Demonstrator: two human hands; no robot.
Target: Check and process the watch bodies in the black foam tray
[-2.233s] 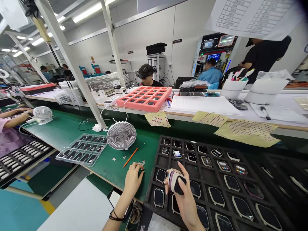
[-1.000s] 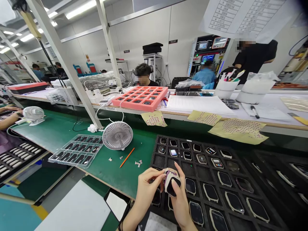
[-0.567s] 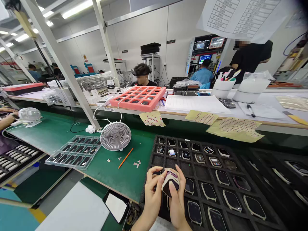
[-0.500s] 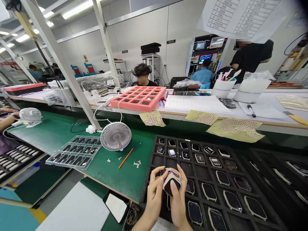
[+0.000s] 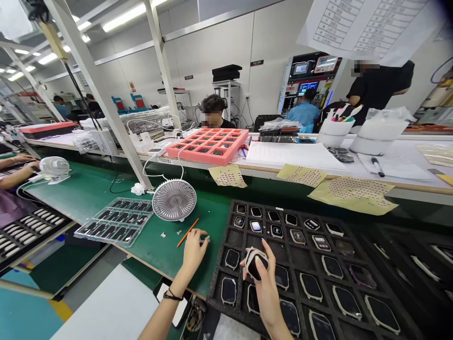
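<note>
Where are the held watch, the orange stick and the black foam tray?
Held watch (image 5: 252, 270), head view: its dark face.
Orange stick (image 5: 183, 238), head view: lower half of its shaft.
Black foam tray (image 5: 300, 258), head view: a pocket's floor.

Past the left hand (image 5: 194, 248), bench (image 5: 215, 210) opens between fan (image 5: 174, 200) and tray (image 5: 234, 236).

- Ahead of me, a round fan (image 5: 174, 200) stands on the green worktop (image 5: 148, 255).
- On the shelf (image 5: 424, 190) facing me, a coral foam tray (image 5: 201, 158) holds dark pieces (image 5: 217, 152).
- Yellow sheets (image 5: 354, 194) hang from the shelf's edge.
- A black marker (image 5: 377, 166) lies on paper (image 5: 398, 169).
- To my left, a smaller white fan (image 5: 54, 166).
</note>
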